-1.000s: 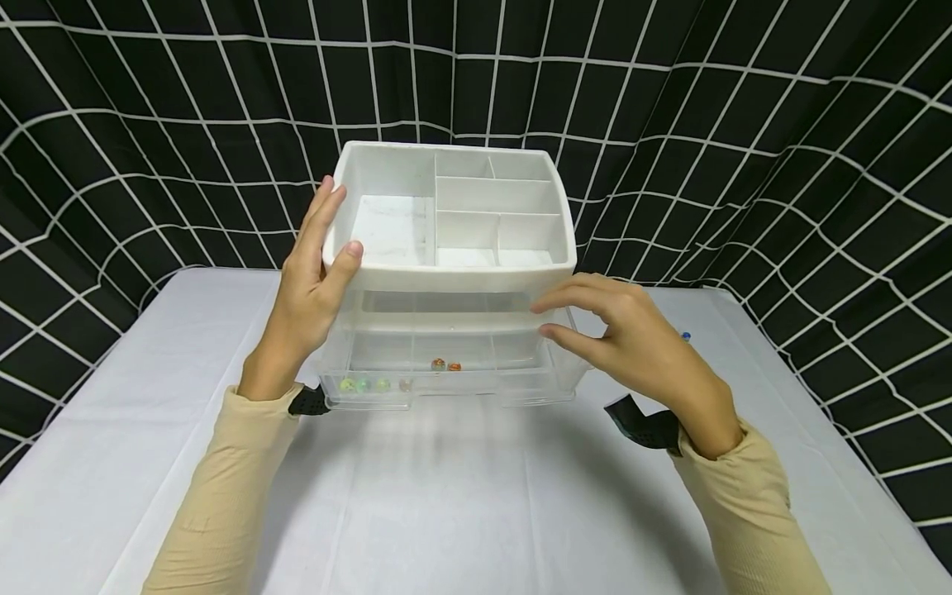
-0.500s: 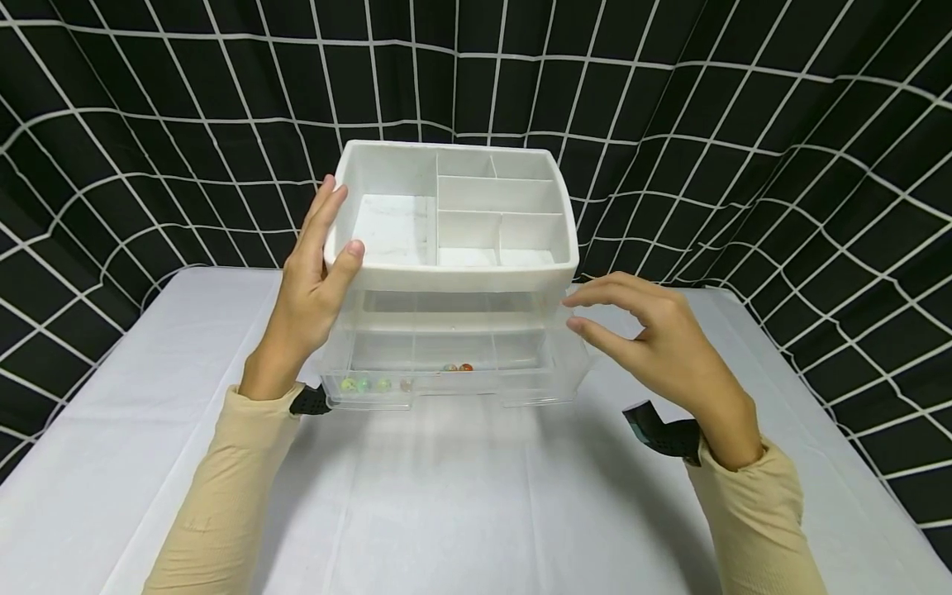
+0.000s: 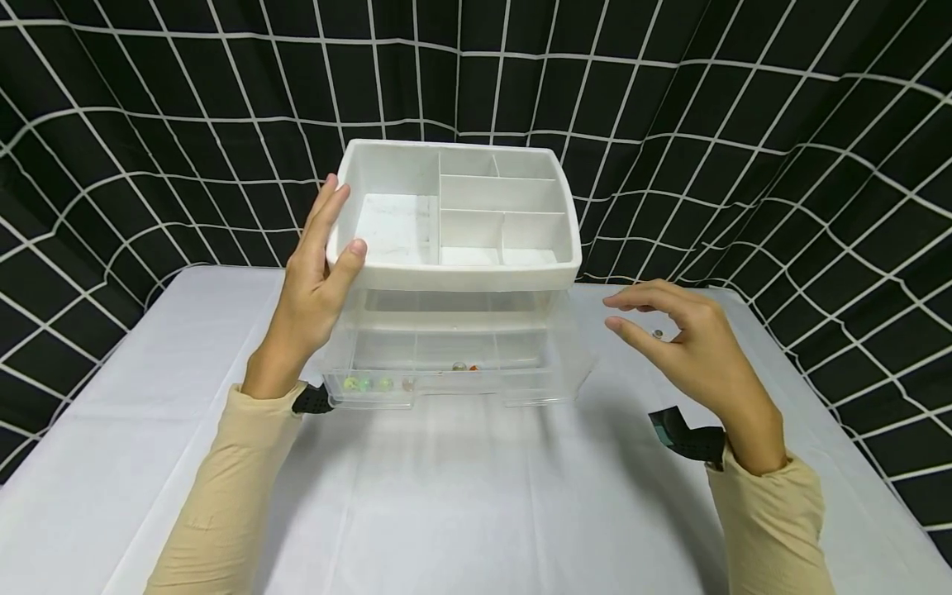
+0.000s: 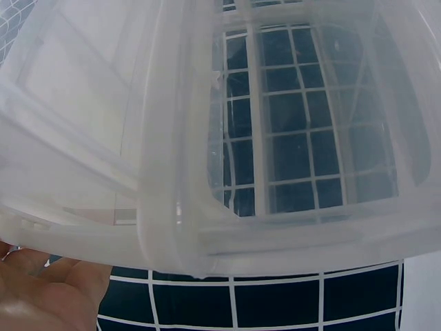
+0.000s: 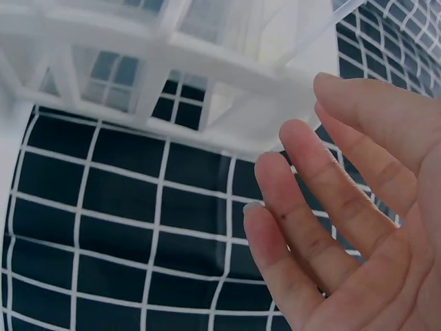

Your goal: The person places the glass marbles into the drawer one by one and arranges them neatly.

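Observation:
In the head view a white desktop organizer (image 3: 454, 277) with a divided top stands at the middle of the table. Its clear lower drawer (image 3: 461, 388) is pulled out and holds several marbles (image 3: 365, 384), some at the front left and others further back near the middle. My left hand (image 3: 305, 297) holds the organizer's left front corner, thumb over the rim and fingers along the side. To the right, apart from the organizer, my right hand (image 3: 684, 339) has thumb and fingers spread with nothing between them. The right wrist view shows its palm and fingers (image 5: 317, 200) beside the organizer.
A small marble (image 3: 658, 334) lies on the white-covered table (image 3: 446, 512), seen through the gap between right thumb and index finger. Black cloth with a white grid (image 3: 476, 83) hangs behind and along both sides.
My right hand has moved right, away from the organizer's drawer front. The two marbles further back in the drawer have shifted right. My left hand keeps its hold.

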A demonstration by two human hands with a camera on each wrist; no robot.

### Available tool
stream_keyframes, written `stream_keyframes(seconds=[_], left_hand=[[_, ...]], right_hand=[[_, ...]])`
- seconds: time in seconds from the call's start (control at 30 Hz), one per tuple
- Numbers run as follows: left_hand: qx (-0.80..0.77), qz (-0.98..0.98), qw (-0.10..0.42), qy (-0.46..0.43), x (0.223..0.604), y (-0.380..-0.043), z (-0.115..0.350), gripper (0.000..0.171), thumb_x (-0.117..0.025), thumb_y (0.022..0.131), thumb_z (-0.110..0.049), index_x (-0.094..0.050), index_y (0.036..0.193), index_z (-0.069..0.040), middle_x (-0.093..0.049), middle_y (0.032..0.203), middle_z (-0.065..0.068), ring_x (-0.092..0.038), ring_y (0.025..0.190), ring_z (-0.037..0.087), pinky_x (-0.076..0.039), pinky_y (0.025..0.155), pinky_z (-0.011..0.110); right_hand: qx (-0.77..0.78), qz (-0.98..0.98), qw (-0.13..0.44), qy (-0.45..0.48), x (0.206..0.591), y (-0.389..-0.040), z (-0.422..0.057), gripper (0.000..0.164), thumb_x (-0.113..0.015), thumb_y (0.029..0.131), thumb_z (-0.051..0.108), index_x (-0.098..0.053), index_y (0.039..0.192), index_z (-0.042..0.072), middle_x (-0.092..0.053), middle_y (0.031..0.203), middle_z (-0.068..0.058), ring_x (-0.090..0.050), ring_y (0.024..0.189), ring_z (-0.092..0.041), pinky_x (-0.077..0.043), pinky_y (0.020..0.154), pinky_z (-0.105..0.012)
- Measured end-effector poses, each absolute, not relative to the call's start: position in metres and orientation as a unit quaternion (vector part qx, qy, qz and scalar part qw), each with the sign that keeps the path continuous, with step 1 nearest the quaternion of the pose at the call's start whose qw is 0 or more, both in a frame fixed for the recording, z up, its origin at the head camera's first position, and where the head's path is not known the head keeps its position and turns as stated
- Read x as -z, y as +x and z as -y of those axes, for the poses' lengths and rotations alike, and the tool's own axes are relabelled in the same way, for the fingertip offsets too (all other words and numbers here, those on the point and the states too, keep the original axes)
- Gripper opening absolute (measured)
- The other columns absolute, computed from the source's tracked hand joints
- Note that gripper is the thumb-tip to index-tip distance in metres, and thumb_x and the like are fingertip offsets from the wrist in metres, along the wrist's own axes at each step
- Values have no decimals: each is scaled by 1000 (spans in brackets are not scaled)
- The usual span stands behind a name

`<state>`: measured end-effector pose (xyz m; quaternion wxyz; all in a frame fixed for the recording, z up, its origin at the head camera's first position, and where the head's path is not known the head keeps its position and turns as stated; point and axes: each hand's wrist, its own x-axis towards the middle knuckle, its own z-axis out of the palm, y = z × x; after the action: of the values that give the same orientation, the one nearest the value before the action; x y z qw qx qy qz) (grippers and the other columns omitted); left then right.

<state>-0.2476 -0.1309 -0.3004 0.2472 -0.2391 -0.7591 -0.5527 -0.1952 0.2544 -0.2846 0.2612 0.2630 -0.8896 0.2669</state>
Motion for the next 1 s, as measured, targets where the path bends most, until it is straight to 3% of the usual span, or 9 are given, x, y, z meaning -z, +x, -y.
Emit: stream_keyframes(seconds=[0.37, 0.67, 1.0], left_hand=[[551, 759, 249, -241, 301, -248, 131, 57, -48, 101, -10, -32, 155, -8, -18, 166, -7, -16, 153, 7, -24, 123, 43], [551, 758, 251, -243, 301, -249, 132, 56, -48, 101, -10, -32, 155, -8, -18, 166, -7, -17, 153, 8, -24, 123, 40], [551, 757, 250, -245, 301, -249, 131, 57, -48, 101, -10, -31, 155, -8, -18, 166, -7, -17, 153, 8, -23, 124, 41]], right_hand=[[-271, 898, 269, 220, 294, -208, -276, 20, -76, 84, 2, -76, 104, 7, -74, 99, -7, -55, 94, 15, -41, 80, -6], [-226, 920, 258, 189, 307, -221, -288, 19, -74, 86, 7, -75, 105, 5, -74, 99, -11, -67, 90, -28, -40, 82, -7], [-244, 929, 224, 163, 319, -231, -299, 22, -73, 87, 7, -73, 108, 2, -73, 103, -14, -66, 92, -30, -37, 83, -2]])
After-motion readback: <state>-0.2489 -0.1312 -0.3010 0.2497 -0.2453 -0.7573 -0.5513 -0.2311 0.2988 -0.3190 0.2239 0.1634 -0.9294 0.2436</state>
